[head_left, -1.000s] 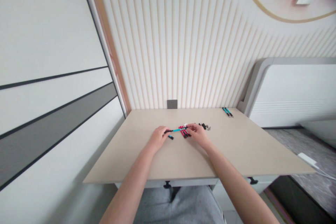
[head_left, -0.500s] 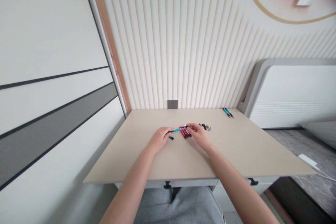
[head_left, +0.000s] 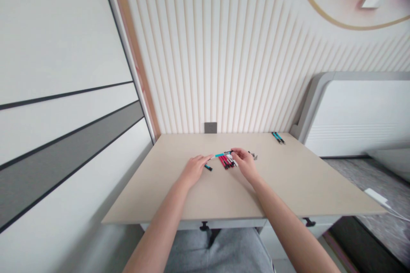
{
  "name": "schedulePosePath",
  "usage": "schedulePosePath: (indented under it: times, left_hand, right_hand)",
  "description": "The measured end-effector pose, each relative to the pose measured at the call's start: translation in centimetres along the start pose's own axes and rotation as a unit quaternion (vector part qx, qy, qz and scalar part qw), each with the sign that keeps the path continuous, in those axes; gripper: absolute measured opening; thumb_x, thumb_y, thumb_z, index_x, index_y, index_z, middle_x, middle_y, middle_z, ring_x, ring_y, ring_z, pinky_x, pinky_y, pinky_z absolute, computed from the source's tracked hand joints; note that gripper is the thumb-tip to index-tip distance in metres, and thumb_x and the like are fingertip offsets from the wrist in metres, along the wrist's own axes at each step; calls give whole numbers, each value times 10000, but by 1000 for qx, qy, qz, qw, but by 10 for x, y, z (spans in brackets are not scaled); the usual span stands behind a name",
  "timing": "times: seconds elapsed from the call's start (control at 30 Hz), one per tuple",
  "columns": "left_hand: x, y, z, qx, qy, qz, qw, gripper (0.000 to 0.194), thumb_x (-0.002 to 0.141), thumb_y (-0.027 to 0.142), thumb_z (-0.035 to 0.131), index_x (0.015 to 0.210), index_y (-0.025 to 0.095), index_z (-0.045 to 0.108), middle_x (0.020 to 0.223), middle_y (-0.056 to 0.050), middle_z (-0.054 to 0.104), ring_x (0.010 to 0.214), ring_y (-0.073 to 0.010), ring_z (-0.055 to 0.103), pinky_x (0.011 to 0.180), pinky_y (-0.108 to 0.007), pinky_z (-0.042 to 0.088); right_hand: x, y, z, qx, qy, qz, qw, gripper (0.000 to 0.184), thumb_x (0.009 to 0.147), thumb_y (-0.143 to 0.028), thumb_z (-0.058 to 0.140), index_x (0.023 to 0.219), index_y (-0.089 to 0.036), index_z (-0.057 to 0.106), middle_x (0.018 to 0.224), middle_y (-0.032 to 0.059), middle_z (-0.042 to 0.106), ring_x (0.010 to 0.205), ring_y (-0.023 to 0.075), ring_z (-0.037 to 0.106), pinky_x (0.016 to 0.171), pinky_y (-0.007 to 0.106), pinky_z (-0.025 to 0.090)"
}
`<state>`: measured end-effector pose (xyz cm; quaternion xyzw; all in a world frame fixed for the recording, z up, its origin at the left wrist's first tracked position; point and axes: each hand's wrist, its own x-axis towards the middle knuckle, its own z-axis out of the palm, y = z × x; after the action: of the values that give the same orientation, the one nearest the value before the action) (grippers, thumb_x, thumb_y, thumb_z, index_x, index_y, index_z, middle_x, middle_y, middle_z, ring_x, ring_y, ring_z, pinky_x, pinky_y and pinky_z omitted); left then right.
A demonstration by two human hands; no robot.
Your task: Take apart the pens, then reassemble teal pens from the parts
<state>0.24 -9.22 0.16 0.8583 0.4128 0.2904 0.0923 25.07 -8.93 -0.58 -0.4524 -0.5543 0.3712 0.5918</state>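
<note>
Between my two hands, just above the desk, is a blue-and-black pen, lying crosswise. My left hand pinches its left end, where a thin pale length shows beside the blue barrel. The fingers of my right hand are closed on the black right end. Under the pen lie several red pen parts with black ends, with white ones beside them, partly hidden by my right hand. A short blue-and-black piece rests by my left fingertips.
Small black and silver parts lie right of my right hand. Two blue-and-black pens rest at the back right of the beige desk. A dark socket is set in the ribbed wall behind.
The blue barrel has shifted right, away from my left hand, and a thin pale length now shows between them. My right hand has moved slightly right.
</note>
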Motion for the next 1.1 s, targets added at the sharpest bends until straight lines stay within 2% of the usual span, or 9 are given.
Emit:
schedulePosePath:
  times: [0.13,0.27,0.43,0.6,0.73,0.97,1.1]
  left_hand:
    - [0,-5,-1,4,23,-28,999,416,915,120,403,1252,271,593,1081,-48,670,965,-174,619,878,-301,477]
    - [0,-11,-5,-5,98,-92,991,354,931,173,393,1220,219,593,1056,-73,684,957,-190,635,883,-330,480]
    - [0,-15,-10,-8,180,-169,969,325,938,189,376,1198,232,566,971,-68,704,918,-198,657,845,-335,489]
    - [-1,-12,-10,23,181,-172,968,267,949,218,388,1163,226,546,990,-76,702,939,-214,658,821,-332,487]
    - [-1,-11,-9,39,173,-175,968,245,956,220,387,1156,220,530,972,-77,703,933,-216,662,795,-320,484]
    - [1,-11,-9,53,162,-173,970,240,954,196,394,1153,215,527,993,-75,690,929,-213,643,804,-321,459]
    - [1,-8,-9,79,149,-156,973,250,950,162,389,1130,218,554,1036,-70,670,974,-208,615,840,-323,439]
  right_hand:
    - [0,-3,-2,0,28,-3,1000,400,765,-492,652,983,-156,657,839,85,704,745,205,629,668,316,483]
    - [-2,-4,-4,-72,55,-17,996,383,778,-485,619,976,-160,661,828,87,704,734,210,624,679,331,479]
    - [-14,-7,6,-273,-24,-59,960,226,822,-340,552,945,-211,690,795,50,687,721,198,606,688,314,445]
    - [-22,-8,14,-387,-70,-99,914,166,808,-235,562,915,-226,689,860,68,677,819,214,607,737,303,430]
    - [-24,-9,13,-419,-89,-123,895,131,795,-193,570,865,-225,677,865,66,692,879,231,601,796,314,419]
    - [-27,-12,15,-433,-95,-137,886,102,778,-185,595,830,-228,670,887,62,700,919,235,588,844,331,397]
    - [-24,-9,14,-400,-77,-126,904,127,812,-222,547,844,-226,671,863,57,691,884,227,590,814,330,412]
